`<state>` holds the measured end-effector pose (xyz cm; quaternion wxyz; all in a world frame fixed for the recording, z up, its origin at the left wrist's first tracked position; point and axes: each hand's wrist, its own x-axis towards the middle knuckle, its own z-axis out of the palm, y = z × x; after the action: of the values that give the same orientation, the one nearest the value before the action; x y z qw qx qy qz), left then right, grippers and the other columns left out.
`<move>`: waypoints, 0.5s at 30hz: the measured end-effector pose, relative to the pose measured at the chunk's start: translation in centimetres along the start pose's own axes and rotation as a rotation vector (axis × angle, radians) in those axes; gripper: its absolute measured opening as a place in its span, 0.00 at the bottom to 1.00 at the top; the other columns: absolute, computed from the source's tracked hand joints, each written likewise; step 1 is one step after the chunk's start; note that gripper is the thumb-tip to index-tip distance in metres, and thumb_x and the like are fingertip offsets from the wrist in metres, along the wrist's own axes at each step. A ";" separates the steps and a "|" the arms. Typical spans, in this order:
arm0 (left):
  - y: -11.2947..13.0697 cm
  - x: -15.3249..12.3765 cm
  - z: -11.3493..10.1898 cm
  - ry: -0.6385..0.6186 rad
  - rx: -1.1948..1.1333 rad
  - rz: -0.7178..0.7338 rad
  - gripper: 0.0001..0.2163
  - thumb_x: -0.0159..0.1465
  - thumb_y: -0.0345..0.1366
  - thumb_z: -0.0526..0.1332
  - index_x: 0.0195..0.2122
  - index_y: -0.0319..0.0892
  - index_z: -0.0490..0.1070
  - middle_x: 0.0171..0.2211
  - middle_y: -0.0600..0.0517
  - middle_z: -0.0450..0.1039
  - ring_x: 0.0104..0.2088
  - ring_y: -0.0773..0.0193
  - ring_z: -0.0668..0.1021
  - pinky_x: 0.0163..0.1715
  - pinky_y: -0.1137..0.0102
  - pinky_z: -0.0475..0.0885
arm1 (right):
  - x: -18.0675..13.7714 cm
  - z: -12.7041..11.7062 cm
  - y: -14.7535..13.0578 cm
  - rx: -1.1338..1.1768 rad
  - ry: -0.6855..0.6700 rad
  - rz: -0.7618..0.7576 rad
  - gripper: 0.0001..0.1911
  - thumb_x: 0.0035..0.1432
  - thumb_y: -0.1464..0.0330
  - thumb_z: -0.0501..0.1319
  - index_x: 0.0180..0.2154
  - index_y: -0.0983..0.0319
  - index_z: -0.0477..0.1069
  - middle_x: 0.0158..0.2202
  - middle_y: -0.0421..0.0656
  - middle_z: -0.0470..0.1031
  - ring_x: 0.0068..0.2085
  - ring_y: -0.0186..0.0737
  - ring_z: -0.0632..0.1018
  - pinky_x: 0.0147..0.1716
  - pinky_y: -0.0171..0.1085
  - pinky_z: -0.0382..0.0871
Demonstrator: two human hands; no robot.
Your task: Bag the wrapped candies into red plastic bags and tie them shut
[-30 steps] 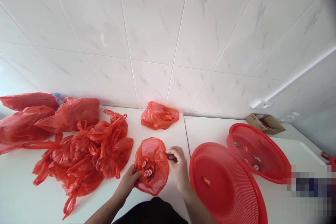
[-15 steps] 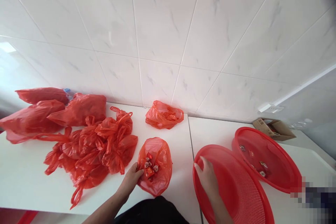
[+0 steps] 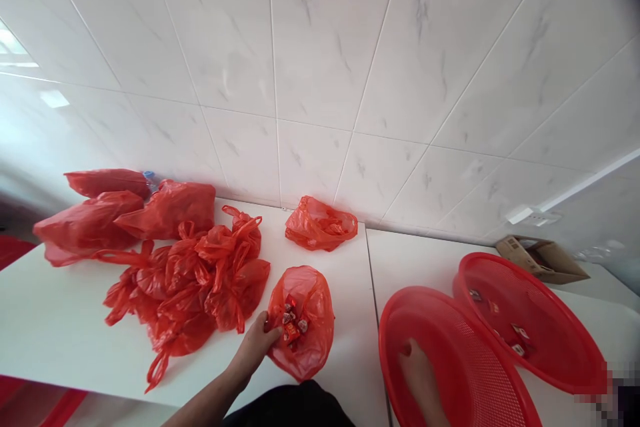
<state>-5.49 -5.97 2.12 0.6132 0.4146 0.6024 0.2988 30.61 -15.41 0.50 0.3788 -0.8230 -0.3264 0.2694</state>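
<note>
My left hand [image 3: 261, 340] pinches the left rim of an open red plastic bag [image 3: 317, 333]. Several small wrapped candies [image 3: 293, 324], red and white, lie inside that bag. Down in the nearer red plastic basket [image 3: 453, 333] is my right hand [image 3: 416, 361], its fingers curled in. Whatever it may hold is hidden. No candies show in the visible part of this basket. A second red basket [image 3: 530, 300] sits beside it on the right, with several wrapped candies [image 3: 518, 349] at its bottom.
Tied small red bags [image 3: 187, 287] are heaped on the white table [image 3: 65, 320] at left, with larger full red bags [image 3: 95, 223] behind. A crumpled red bag [image 3: 320, 223] lies near the tiled wall. An open cardboard box [image 3: 543, 258] stands at the back right.
My right hand has gone from the nearer basket's left rim down into its inside. My left hand still grips the bag. The view has shifted a little to the left.
</note>
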 end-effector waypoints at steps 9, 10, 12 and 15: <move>-0.9 0.5 -1.2 0.210 0.215 0.148 0.26 0.48 0.34 0.61 0.50 0.44 0.60 0.30 0.57 0.70 0.25 0.63 0.75 0.26 0.69 0.70 | -5.3 7.4 -13.6 0.087 -0.271 -0.483 0.06 0.56 0.67 0.55 0.37 0.58 0.67 0.34 0.42 0.73 0.34 0.38 0.75 0.32 0.36 0.71; -0.9 0.4 -1.3 0.212 0.219 0.159 0.26 0.49 0.34 0.60 0.50 0.45 0.59 0.31 0.57 0.70 0.25 0.63 0.75 0.26 0.69 0.70 | -6.2 8.7 -14.1 0.077 -0.326 -0.556 0.07 0.56 0.69 0.54 0.38 0.58 0.67 0.35 0.42 0.73 0.34 0.37 0.76 0.34 0.35 0.72; -0.9 0.2 -1.6 0.206 0.220 0.173 0.24 0.50 0.35 0.59 0.50 0.45 0.60 0.31 0.57 0.70 0.25 0.63 0.75 0.26 0.69 0.70 | -7.8 11.2 -14.3 0.001 -0.383 -0.666 0.11 0.55 0.74 0.54 0.40 0.58 0.67 0.38 0.42 0.74 0.38 0.38 0.77 0.38 0.37 0.73; -1.1 -0.2 -1.9 0.180 0.218 0.194 0.22 0.51 0.36 0.58 0.49 0.44 0.61 0.29 0.56 0.71 0.26 0.62 0.76 0.27 0.68 0.69 | -8.5 14.0 -13.6 -0.248 -0.341 -0.781 0.24 0.49 0.77 0.59 0.50 0.58 0.67 0.50 0.49 0.73 0.51 0.48 0.75 0.49 0.45 0.71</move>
<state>-7.55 -6.38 1.38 0.4762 0.5065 0.6410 0.3253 10.98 -8.68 5.07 0.2914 -0.6209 -0.7005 0.1968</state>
